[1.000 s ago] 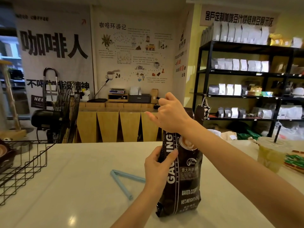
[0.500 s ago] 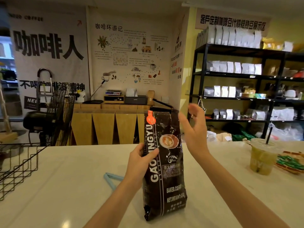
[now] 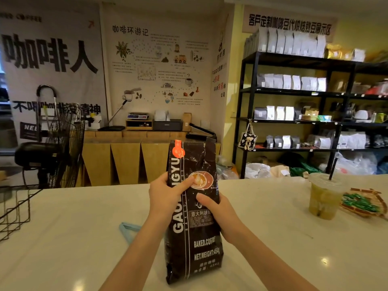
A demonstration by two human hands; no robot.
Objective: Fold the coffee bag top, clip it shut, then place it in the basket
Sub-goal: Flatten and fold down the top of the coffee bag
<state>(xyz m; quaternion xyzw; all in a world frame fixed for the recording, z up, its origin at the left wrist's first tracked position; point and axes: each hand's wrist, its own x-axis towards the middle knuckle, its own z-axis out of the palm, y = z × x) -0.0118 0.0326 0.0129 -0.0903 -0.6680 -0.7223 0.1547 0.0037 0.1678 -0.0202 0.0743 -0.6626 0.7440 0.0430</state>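
Note:
A tall black coffee bag (image 3: pixel 197 244) with white lettering stands upright on the white counter, its top unfolded and open. My left hand (image 3: pixel 168 196) grips its left edge at mid-height, thumb across the front. My right hand (image 3: pixel 216 211) holds the right edge a little lower, thumb on the front. A pale blue clip (image 3: pixel 129 229) lies on the counter just left of my left forearm, partly hidden by it. The black wire basket (image 3: pixel 14 213) sits at the counter's far left edge.
An iced drink cup with a black straw (image 3: pixel 324 196) stands at the right, beside a woven tray of green packets (image 3: pixel 363 204). Behind the counter are a black fan (image 3: pixel 58 143), wooden cabinets and black shelves of bags (image 3: pixel 294 91).
My right hand left the bag's top, swung out open, then came down onto the bag's right side. The top stands straight now. My left hand slid higher up the left edge.

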